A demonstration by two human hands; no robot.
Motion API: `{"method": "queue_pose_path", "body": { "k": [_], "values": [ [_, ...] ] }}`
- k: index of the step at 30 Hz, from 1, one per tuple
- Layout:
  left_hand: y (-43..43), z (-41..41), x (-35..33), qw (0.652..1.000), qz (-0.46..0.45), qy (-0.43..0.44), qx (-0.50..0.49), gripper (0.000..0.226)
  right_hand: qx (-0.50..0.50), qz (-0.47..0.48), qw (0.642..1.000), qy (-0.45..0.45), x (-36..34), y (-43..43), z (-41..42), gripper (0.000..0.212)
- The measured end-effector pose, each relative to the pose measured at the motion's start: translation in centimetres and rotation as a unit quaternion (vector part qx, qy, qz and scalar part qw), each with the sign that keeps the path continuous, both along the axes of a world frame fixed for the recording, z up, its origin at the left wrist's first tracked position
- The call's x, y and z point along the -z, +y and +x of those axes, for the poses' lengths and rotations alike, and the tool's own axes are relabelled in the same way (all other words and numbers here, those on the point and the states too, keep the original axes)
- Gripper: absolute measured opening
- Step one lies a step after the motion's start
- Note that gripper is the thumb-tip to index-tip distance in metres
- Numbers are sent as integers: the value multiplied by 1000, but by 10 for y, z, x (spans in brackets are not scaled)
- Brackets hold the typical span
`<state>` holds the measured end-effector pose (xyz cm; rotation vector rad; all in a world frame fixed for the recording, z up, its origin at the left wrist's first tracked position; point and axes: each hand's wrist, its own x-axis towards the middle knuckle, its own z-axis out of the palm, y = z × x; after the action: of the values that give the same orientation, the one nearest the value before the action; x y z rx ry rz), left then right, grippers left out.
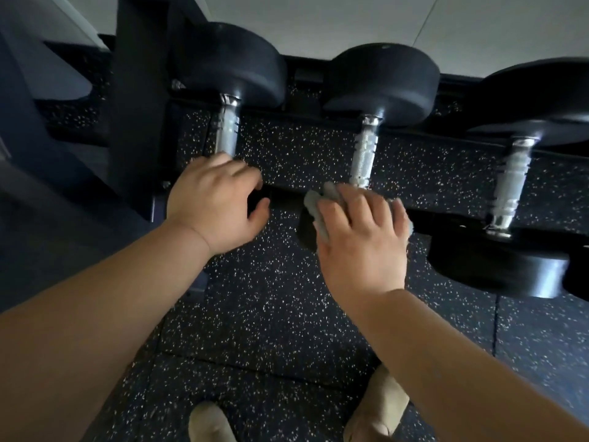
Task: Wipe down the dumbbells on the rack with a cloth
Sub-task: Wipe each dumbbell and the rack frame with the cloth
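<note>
Looking down from the head view, three dumbbells lie side by side across the rack [140, 90], each with its chrome handle running away from the person and a black head at either end. The left hand [213, 202] rests on the near end of the left dumbbell [224, 129]; its fingers are curled down over the near head, which is almost wholly hidden beneath the hand, and the thumb is spread toward the right. The right hand [360, 237] lies on the near head of the middle dumbbell [365, 151]. Its fingers are spread and nearly straight, pressing a grey cloth [314, 208] flat against that head. The cloth is bunched under the palm and fingers; folds show beyond the thumb side and past the fingertips, close to the base of the chrome handle. A corner of the black head shows below the cloth on the left. The right dumbbell [513, 180] sits apart from both hands with nothing touching it, its near head blurred. The far heads of all three dumbbells stand against a pale wall [382, 17]. Below the rack lies a dark speckled floor [271, 298], and two feet [210, 422] in pale coverings show at the bottom edge.
</note>
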<state>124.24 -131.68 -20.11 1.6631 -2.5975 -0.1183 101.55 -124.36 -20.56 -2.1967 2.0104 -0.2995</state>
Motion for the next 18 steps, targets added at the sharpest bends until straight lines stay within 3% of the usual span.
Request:
{"method": "queue_pose_path", "body": {
  "k": [5,9,12,15,18],
  "values": [
    [1,4,4,998,-31,48,2,33,-110,-21,993,43,6,-13,12,26],
    [-1,1,4,998,-45,49,21,36,-134,-39,990,30,0,-8,-5,40],
    [0,2,10,996,-79,42,23,36,-82,-6,994,-71,2,2,-45,47],
    [1,2,13,992,-111,53,20,35,-45,17,976,-211,10,1,-68,45],
    [3,2,17,989,-135,46,28,36,-81,-30,976,-200,14,-10,-55,42]
  ]
}}
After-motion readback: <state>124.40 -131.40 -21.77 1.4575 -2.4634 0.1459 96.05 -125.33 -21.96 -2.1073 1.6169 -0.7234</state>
